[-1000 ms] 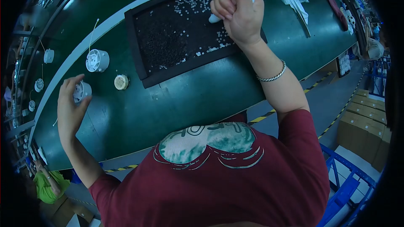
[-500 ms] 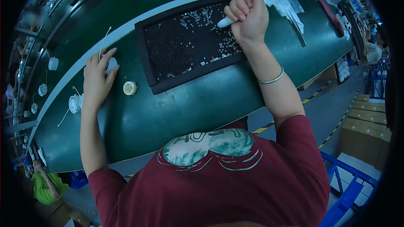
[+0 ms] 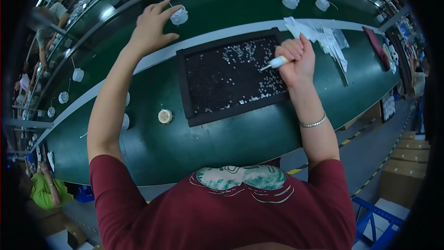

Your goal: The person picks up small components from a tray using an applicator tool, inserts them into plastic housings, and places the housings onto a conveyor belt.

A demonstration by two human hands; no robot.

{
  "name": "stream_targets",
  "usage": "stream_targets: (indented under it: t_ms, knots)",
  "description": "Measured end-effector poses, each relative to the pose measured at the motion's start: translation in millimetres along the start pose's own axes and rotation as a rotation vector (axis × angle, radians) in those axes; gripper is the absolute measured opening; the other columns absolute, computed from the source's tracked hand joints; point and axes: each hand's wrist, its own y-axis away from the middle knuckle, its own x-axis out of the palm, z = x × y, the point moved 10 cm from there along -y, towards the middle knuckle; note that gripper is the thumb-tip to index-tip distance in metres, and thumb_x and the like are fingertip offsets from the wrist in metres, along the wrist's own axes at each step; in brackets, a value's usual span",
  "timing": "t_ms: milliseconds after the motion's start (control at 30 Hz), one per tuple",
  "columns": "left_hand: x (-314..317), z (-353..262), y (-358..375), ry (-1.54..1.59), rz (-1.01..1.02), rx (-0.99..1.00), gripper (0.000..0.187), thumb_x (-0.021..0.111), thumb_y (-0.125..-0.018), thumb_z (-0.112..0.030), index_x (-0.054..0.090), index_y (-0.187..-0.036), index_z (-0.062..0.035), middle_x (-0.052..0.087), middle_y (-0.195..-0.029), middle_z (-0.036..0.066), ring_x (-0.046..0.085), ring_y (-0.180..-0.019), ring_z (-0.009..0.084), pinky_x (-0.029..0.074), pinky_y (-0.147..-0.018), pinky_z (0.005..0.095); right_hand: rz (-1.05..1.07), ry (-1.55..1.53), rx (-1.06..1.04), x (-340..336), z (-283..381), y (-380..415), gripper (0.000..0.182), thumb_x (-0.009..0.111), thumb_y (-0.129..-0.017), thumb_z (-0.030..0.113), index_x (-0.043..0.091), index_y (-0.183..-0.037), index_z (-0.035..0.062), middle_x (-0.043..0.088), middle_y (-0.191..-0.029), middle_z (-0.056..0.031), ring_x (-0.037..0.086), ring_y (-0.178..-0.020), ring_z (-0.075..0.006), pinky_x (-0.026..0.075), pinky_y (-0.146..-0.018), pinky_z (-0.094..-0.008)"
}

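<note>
My left hand (image 3: 153, 27) reaches over the far strip of the bench with its fingers spread. Its fingertips are right at a white round part (image 3: 179, 16) that has a thin wire sticking up. My right hand (image 3: 297, 61) is wrapped round a white-handled tool (image 3: 279, 61) with a thin pointed tip. That tip points left, over the right side of a black tray (image 3: 184, 93). Inside the tray lie many small pale discs (image 3: 240, 52) and a patch of small dark pieces (image 3: 208, 85).
A small cream round piece (image 3: 165, 116) sits left of the tray. Partly behind my left forearm is a white part (image 3: 125, 122). Plastic bags (image 3: 326, 41) and a dark red pouch (image 3: 377, 48) lie at the right. A person in green (image 3: 46, 190) is at the far left.
My left hand has moved from the near bench, beside a pale part, up and forward to the wired part. My right hand still grips the tool over the tray. The view has shifted.
</note>
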Motion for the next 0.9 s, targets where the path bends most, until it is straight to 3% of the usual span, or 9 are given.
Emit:
stream_targets:
  t_ms: [100,200,233,300,500,600,800,833,900]
  knots:
    - [44,42,-33,-0.057,0.117,-0.178,0.076,0.077,-0.067,-0.025,0.043,-0.135,-0.0231,0.041,-0.138,0.015,0.037,-0.127,0.0356,0.036,-0.101,0.0460,0.009,-0.023,-0.009,1,6,2,0.036,0.043,-0.095,0.022,0.034,-0.061,0.0154,0.029,-0.049,0.0076,0.030,-0.040,-0.0045,0.026,-0.043,-0.0219]
    - [99,76,-41,0.325,0.303,-0.236,0.070,0.075,-0.068,-0.026,0.047,-0.132,-0.0189,0.049,-0.129,0.018,0.046,-0.119,0.0361,0.040,-0.098,0.0422,0.028,-0.063,0.011,2,7,2,0.036,0.043,-0.095,0.022,0.034,-0.061,0.0153,0.029,-0.049,0.0075,0.029,-0.040,-0.0046,0.026,-0.043,-0.0219]
    - [98,78,-38,0.332,0.270,-0.256,0.063,0.073,-0.072,-0.022,0.048,-0.129,-0.0120,0.052,-0.126,0.016,0.050,-0.116,0.0321,0.040,-0.099,0.0382,0.034,-0.079,0.020,2,6,1,0.036,0.043,-0.095,0.022,0.034,-0.060,0.0149,0.030,-0.050,0.0072,0.030,-0.041,-0.0049,0.026,-0.043,-0.0221]
    - [98,93,-28,0.339,0.068,-0.248,0.057,0.074,-0.070,-0.027,0.054,-0.122,-0.0118,0.056,-0.114,0.018,0.054,-0.107,0.0350,0.043,-0.094,0.0401,0.039,-0.105,0.048,0,4,0,0.036,0.043,-0.094,0.020,0.034,-0.060,0.0139,0.030,-0.050,0.0063,0.030,-0.041,-0.0055,0.027,-0.045,-0.0225]
    - [-4,37,65,0.753,0.022,-0.404,0.059,0.074,-0.067,-0.024,0.056,-0.120,-0.0057,0.055,-0.109,0.009,0.057,-0.097,0.0206,0.046,-0.082,0.0308,0.022,-0.061,0.148,17,-34,7,0.035,0.043,-0.094,0.019,0.033,-0.060,0.0136,0.029,-0.051,0.0062,0.029,-0.042,-0.0057,0.028,-0.045,-0.0223]
    - [-33,-9,121,0.800,0.064,-0.316,0.056,0.071,-0.063,-0.013,0.058,-0.117,-0.0051,0.050,-0.095,0.003,0.052,-0.088,0.0157,0.041,-0.076,0.0250,0.106,0.062,0.188,38,-59,12,0.036,0.044,-0.094,0.019,0.031,-0.060,0.0142,0.027,-0.051,0.0060,0.028,-0.042,-0.0061,0.028,-0.045,-0.0224]
    - [-21,-46,183,0.869,0.161,-0.343,0.056,0.072,-0.063,-0.006,0.057,-0.116,-0.0063,0.047,-0.093,0.006,0.049,-0.085,0.0176,0.040,-0.073,0.0250,0.515,0.416,0.236,88,-129,29,0.038,0.040,-0.097,0.021,0.034,-0.061,0.0126,0.030,-0.051,0.0061,0.030,-0.042,-0.0051,0.027,-0.045,-0.0212]
    - [-10,-46,190,0.927,0.227,-0.390,0.059,0.072,-0.065,-0.004,0.054,-0.121,-0.0067,0.049,-0.105,0.005,0.050,-0.100,0.0150,0.039,-0.086,0.0248,0.587,0.455,0.232,96,-144,36,0.038,0.041,-0.097,0.021,0.035,-0.061,0.0122,0.031,-0.051,0.0061,0.031,-0.042,-0.0049,0.027,-0.045,-0.0211]
    - [-5,-44,196,1.103,0.078,-0.377,0.057,0.072,-0.064,-0.007,0.056,-0.119,-0.0069,0.051,-0.102,0.006,0.052,-0.084,0.0148,0.042,-0.071,0.0238,0.662,0.548,0.215,106,-176,49,0.037,0.043,-0.097,0.022,0.037,-0.062,0.0113,0.033,-0.051,0.0059,0.032,-0.043,-0.0045,0.028,-0.045,-0.0209]
